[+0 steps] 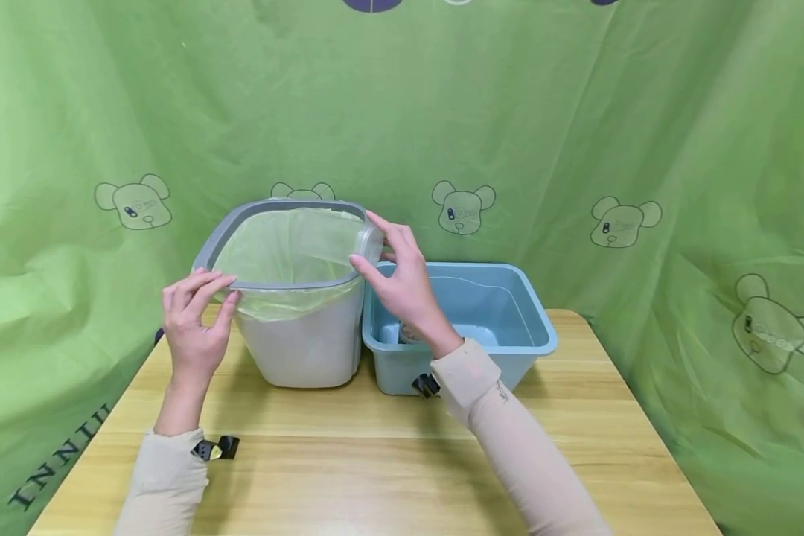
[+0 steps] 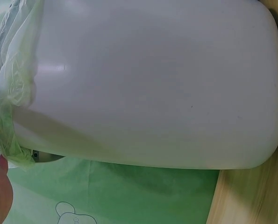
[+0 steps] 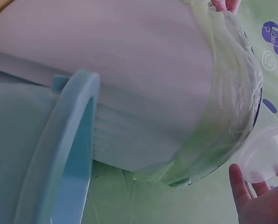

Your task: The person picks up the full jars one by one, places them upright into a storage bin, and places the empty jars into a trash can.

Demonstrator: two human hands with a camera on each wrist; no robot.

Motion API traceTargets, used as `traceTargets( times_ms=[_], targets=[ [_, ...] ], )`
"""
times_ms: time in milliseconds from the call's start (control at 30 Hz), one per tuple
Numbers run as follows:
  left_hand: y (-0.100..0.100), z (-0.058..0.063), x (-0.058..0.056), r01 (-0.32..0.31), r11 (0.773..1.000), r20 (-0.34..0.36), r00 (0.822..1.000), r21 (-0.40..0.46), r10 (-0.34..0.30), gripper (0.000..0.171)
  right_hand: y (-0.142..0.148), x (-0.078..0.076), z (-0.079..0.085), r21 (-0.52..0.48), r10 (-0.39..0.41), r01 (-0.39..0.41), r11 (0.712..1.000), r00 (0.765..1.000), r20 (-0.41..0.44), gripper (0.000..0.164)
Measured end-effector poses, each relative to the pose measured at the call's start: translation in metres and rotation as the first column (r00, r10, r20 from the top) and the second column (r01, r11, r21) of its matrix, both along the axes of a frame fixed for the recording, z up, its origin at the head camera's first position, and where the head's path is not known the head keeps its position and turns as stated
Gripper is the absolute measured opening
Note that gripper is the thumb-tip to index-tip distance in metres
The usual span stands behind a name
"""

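Note:
A white trash bin (image 1: 301, 342) with a grey rim (image 1: 295, 286) stands at the left of the table, lined with a thin green trash bag (image 1: 275, 246) folded over the rim. My left hand (image 1: 194, 320) pinches the rim and bag at the near left corner, fingers above and thumb below. In my right hand (image 1: 405, 283) is a clear round plastic container (image 3: 265, 154), held between thumb and fingers at the right side of the rim. In the left wrist view the bin wall (image 2: 148, 84) fills most of the picture, and the hand shows only in part.
A light blue plastic basin (image 1: 489, 298) stands right of the bin, under my right forearm. Inside it lies a clear item (image 1: 409, 333), partly hidden by my wrist. The wooden table (image 1: 348, 461) extends in front. Green printed cloth (image 1: 543, 134) hangs behind and at the sides.

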State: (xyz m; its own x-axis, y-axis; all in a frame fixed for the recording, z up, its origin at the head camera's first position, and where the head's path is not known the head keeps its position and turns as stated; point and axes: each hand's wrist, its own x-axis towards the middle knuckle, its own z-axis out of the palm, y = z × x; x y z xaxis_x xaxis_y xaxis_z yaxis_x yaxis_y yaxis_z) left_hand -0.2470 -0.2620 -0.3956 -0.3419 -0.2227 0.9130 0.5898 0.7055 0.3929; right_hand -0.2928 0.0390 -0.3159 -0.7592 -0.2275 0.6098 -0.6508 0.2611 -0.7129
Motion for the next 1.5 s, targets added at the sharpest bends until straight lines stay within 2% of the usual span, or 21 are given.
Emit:
traceTargets(
  times_ms=[400,767,1500],
  targets=[
    [0.0,0.001,0.002,0.003,1.0,0.0,1.0,-0.004,-0.003,0.025,-0.009,-0.002,0.001,0.06,-0.03,0.033,0.998,0.999,-0.043,0.067],
    [0.0,0.0,0.002,0.005,1.0,-0.001,1.0,0.001,-0.005,0.025,-0.009,-0.003,-0.001,0.094,0.026,-0.021,0.995,0.998,-0.058,0.066],
    [-0.001,-0.002,0.002,0.003,1.0,0.005,1.0,-0.012,-0.003,0.026,-0.001,-0.001,-0.01,0.107,0.042,-0.041,0.993,0.999,-0.011,0.06]
  ],
)
